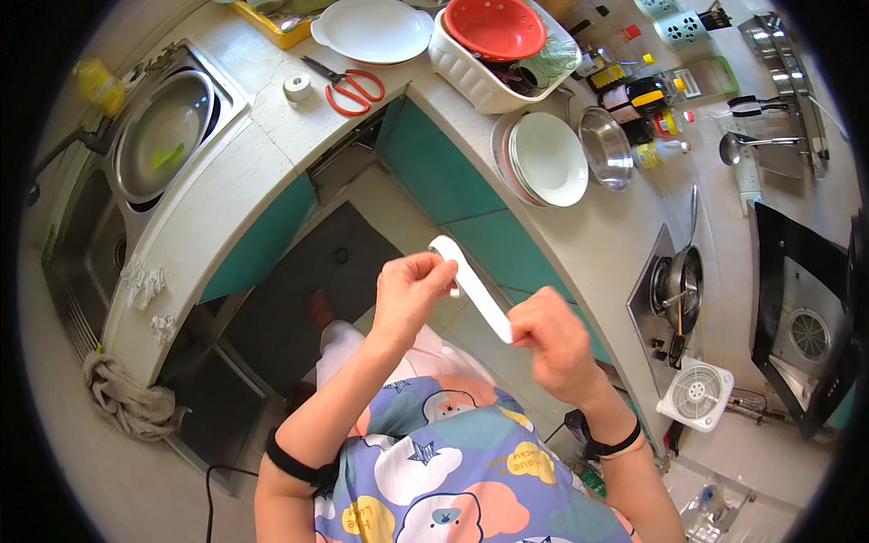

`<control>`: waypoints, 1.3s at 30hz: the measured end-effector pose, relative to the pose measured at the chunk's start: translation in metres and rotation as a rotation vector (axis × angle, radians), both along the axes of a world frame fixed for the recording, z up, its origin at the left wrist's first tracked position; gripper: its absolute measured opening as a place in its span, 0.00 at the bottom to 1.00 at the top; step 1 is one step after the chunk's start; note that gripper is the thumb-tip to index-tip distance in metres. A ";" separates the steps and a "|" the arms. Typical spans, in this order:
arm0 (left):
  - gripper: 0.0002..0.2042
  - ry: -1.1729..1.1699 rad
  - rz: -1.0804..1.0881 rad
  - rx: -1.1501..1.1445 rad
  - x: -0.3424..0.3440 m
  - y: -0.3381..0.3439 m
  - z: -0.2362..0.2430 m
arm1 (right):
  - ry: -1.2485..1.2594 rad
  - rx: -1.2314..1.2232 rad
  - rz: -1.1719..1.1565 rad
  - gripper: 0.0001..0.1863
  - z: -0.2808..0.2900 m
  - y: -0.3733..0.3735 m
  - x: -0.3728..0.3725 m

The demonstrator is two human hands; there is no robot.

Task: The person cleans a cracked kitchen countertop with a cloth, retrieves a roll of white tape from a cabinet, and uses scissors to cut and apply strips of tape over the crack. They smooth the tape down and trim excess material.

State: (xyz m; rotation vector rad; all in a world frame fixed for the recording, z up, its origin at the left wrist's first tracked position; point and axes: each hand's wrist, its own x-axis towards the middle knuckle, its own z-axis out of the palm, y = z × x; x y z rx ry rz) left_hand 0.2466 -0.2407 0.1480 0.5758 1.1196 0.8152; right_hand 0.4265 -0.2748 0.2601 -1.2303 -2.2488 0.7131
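I hold a white tape strip (pixel 480 296) stretched slantwise between my hands, over the floor inside the curved counter. My left hand (pixel 412 290) pinches it at its upper, looped end, where a roll seems to be, partly hidden by my fingers. My right hand (pixel 552 339) is closed on the lower end. A small white roll (pixel 297 89) and red-handled scissors (pixel 355 91) lie on the counter beyond my left hand.
The counter (pixel 226 208) curves around me, with a sink (pixel 86 244), plates (pixel 551 149), a dish rack (pixel 453 77), bottles (pixel 647 93), a stove with a pan (pixel 685 293) and a small fan (pixel 695 395). A grey cloth (pixel 131 398) hangs at the left.
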 end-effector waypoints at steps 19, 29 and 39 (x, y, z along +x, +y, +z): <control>0.13 0.236 0.229 -0.072 -0.032 -0.004 -0.060 | 0.244 -0.205 0.060 0.11 -0.072 0.009 -0.026; 0.17 -0.384 0.044 -0.032 -0.070 -0.030 -0.001 | 0.222 -0.176 0.077 0.11 -0.045 -0.007 -0.009; 0.23 -0.749 -0.070 -0.227 -0.076 -0.029 -0.009 | 0.352 -0.304 -0.095 0.07 -0.034 -0.015 -0.010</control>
